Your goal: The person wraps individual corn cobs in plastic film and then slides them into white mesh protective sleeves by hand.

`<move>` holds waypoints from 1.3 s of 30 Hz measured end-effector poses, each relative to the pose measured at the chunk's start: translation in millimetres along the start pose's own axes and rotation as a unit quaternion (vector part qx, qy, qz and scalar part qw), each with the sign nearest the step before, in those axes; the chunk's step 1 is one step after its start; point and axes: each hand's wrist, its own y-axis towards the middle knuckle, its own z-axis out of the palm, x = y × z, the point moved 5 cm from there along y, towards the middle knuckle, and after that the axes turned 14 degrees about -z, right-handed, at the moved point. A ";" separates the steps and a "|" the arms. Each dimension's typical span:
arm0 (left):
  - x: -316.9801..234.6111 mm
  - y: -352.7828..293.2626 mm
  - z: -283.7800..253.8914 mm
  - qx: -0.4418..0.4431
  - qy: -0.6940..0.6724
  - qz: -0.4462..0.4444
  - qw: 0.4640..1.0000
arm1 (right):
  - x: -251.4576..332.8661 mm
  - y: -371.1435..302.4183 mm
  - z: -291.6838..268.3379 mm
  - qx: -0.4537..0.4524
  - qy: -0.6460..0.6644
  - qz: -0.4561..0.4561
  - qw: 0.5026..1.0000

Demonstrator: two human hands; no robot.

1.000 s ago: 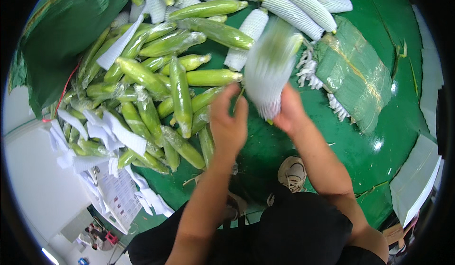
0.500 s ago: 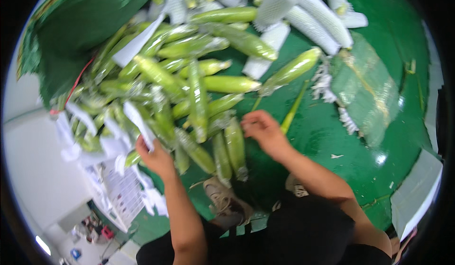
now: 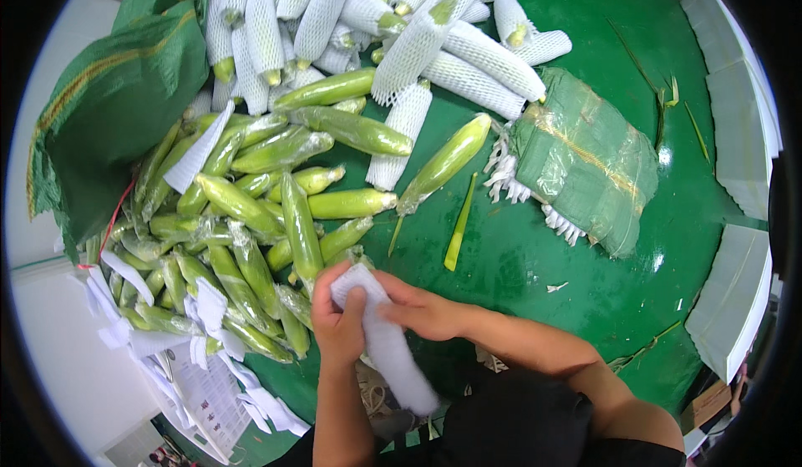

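A flat white foam net sleeve (image 3: pixel 391 358) is held in front of me, its lower end hanging over my shoe. My left hand (image 3: pixel 338 321) grips its upper part, thumb across the front. My right hand (image 3: pixel 424 310) pinches the same sleeve from the other side; some of its fingertips are hidden. Just beyond my hands lies a heap of long green vegetables (image 3: pixel 301 225), like corn ears in husk, wrapped in clear film. Farther off, several more (image 3: pixel 480 66) wear white foam net sleeves.
A green woven sack (image 3: pixel 125 91) gapes at the far left. Another woven bundle (image 3: pixel 581 166) lies folded at the right, with a single wrapped vegetable (image 3: pixel 447 162) and a loose leaf (image 3: pixel 459 233) nearer. Loose sleeves (image 3: pixel 267 404) lie by a printed sheet (image 3: pixel 205 396). White panels (image 3: pixel 731 300) line the right.
My left hand has moved right with the foam sleeve, away from the heap's left side. My right hand has come left and down to the sleeve. The view has shifted.
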 end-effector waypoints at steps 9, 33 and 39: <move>6.8 15.5 20.9 -0.002 0.176 0.142 0.974 | 23.2 0.5 -20.5 -0.108 -0.166 -0.018 0.980; -18.5 0.3 85.6 0.063 0.111 0.304 0.944 | 103.8 -14.6 -12.2 -0.120 0.147 -0.021 0.982; -24.0 -27.6 112.9 0.081 0.168 0.266 0.946 | 85.3 -29.3 -68.9 -0.270 0.170 -0.096 0.943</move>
